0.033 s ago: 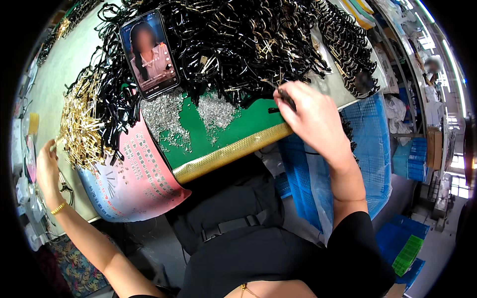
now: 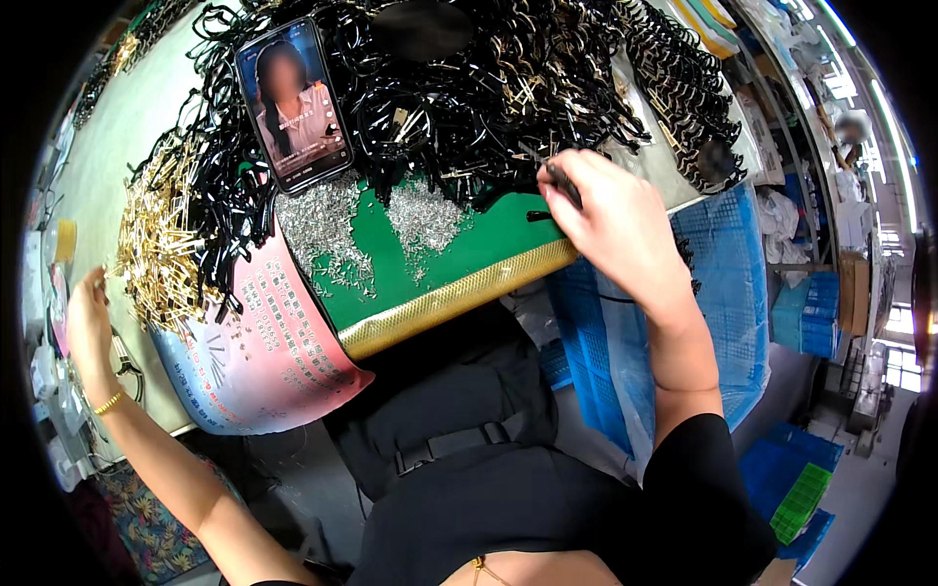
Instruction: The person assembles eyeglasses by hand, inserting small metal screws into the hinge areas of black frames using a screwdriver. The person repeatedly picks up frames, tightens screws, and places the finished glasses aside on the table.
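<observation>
Barely shifted since the earlier frame: right hand (image 2: 611,220) in the same spot at the near edge of the black pile, left hand (image 2: 88,327) likewise out at the far left.

Right hand: fingertips pressed together on a small dark piece (image 2: 564,183), pinched just above the green mat (image 2: 469,249); most of the piece hidden under the fingers, so shape hard to make out. Touching or just beside the tangled heap of black parts (image 2: 459,78), glinting with metal ends; single pieces in the heap not separable by eye.

Left hand: near the rim, bent by the lens, fingers reaching toward the pile of gold-coloured pins (image 2: 161,244). Grip not readable here; cannot tell whether anything is held. Gold bracelet (image 2: 107,402) on the wrist.

On the mat: two loose scatters of tiny silver bits (image 2: 337,230), too small to identify. Phone (image 2: 293,103) lying on the black heap, screen lit, picture blurred. Pink and blue printed sheet (image 2: 259,361) hanging over the table edge, partly tucked under the mat. Blue plastic crate (image 2: 733,283) to the right, partly covered by the forearm. Far right background cut off and smeared by the fisheye edge.
</observation>
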### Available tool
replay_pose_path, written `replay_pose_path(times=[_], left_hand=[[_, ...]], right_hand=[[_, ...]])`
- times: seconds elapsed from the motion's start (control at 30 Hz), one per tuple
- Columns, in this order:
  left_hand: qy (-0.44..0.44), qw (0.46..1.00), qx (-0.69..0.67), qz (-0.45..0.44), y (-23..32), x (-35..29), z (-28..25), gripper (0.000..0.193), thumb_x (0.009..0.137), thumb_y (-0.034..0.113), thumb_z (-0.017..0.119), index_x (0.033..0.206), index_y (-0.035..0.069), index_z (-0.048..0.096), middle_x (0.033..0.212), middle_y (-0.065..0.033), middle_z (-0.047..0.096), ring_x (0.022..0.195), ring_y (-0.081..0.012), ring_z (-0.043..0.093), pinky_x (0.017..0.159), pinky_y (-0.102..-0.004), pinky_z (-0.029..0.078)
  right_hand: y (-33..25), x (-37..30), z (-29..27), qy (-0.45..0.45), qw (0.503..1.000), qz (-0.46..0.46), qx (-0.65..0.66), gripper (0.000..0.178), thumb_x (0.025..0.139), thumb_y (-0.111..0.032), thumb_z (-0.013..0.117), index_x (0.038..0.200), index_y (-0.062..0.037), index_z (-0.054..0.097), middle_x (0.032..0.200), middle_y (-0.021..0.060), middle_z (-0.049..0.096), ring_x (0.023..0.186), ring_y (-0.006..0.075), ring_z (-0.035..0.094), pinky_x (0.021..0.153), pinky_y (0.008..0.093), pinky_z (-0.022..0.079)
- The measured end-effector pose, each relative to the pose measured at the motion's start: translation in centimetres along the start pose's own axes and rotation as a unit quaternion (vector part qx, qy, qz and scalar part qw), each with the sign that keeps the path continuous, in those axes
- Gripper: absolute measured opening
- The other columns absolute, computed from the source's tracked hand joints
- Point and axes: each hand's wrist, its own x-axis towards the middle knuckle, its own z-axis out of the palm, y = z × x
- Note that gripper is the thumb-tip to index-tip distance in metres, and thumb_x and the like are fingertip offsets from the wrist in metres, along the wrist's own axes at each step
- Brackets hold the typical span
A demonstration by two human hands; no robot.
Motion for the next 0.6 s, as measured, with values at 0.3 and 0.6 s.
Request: replay_pose_path(times=[0.3, 0.6], left_hand=[[0.05, 0.919, -0.391, 0.024, 21.8, -4.7, -4.9, 0.022, 0.109, 0.013, 0.052, 0.124, 0.0, 0.062, 0.082, 0.0021, 0.058, 0.07, -0.0041, 0.048, 0.062, -0.0194, 0.038], [-0.227, 0.679, -0.692, -0.094, 36.0, -15.4, -6.9, 0.026, 0.106, 0.007, 0.049, 0.131, 0.004, 0.057, 0.084, -0.003, 0.073, 0.059, -0.0019, 0.049, 0.055, -0.0197, 0.041]], right_hand=[[-1.0, 5.0, 2.7, 0.059, 0.995, -0.041, -0.066, 0.022, 0.092, -0.018, 0.068, 0.104, -0.0049, 0.056, 0.087, 0.0143, 0.067, 0.077, 0.0346, 0.07, 0.065, 0.0433, 0.056], [-3.2, 1.4, -2.0, 0.024, 0.966, 0.069, 0.249, 0.023, 0.092, -0.003, 0.068, 0.114, 0.001, 0.069, 0.092, 0.0076, 0.07, 0.087, 0.0137, 0.066, 0.081, 0.0286, 0.053]])
